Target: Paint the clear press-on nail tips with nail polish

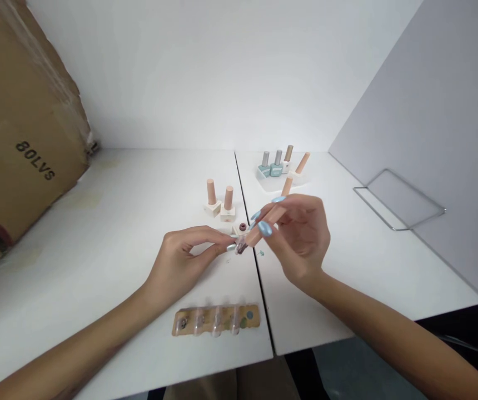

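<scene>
My right hand (299, 236) pinches the peach cap of a nail polish brush (262, 226), its tip pointing down left. My left hand (189, 258) is closed in a pinch on a small clear nail tip (233, 246), and the brush end touches it. Just behind the hands an open polish bottle (242, 228) with a dark neck stands on the white table (118, 233). Near the front edge lies a tan strip (217, 320) carrying several clear nail tips.
Two peach-capped bottles (220, 200) stand behind the hands. Farther back right is a group of teal, white and peach bottles (283, 164). A cardboard box (18, 139) fills the left. A wire frame (399, 200) leans against the grey right partition. A seam splits the table.
</scene>
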The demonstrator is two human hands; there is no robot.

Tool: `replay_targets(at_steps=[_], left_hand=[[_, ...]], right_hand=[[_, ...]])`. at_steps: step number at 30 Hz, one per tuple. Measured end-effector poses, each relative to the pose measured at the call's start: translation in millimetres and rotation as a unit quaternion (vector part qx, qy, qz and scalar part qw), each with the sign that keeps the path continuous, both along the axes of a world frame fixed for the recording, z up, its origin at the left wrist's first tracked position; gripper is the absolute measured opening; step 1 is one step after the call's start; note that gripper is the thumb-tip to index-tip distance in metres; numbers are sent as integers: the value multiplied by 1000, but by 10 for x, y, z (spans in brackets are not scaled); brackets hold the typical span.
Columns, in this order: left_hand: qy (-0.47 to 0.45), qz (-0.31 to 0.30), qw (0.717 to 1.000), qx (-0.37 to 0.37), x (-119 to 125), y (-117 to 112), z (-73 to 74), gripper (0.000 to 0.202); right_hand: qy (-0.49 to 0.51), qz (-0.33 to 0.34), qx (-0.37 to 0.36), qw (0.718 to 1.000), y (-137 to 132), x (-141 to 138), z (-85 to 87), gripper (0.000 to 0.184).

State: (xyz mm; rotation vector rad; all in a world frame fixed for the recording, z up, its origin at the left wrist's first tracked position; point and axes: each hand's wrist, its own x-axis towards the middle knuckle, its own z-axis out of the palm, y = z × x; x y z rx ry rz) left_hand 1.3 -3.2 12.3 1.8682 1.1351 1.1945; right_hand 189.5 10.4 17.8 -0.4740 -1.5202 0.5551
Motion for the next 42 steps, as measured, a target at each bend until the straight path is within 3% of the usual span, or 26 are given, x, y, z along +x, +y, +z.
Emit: replay_targets(at_steps=[3,9,15,22,28,35,42], left_hand=[[-3,2,1000,-9,0,0,1,14],[-8,26,998,-56,18,-6,20,9],[-21,13,997,-74,15,3,18,8],[-33,15,996,-86,8,10,9,7],[-32,12,996,-86,24,3,31,8],[-43,8,995,-92,17,7,27,8],[-41,11,994,-98,30,4,31,7]], right_hand=[[1,7,-17,1000,11,-9,-14,28],[61,-66,-33,995,61,30,3,27],[39,19,-25,999,-21,-17,-24,29],[97,-64,-99,988,65,11,-27,23],[62,-23,-54,996,13,-1,-46,25],[86,-83,-88,989,52,14,10,23],[59,-35,-46,997,14,-2,-3,23]])
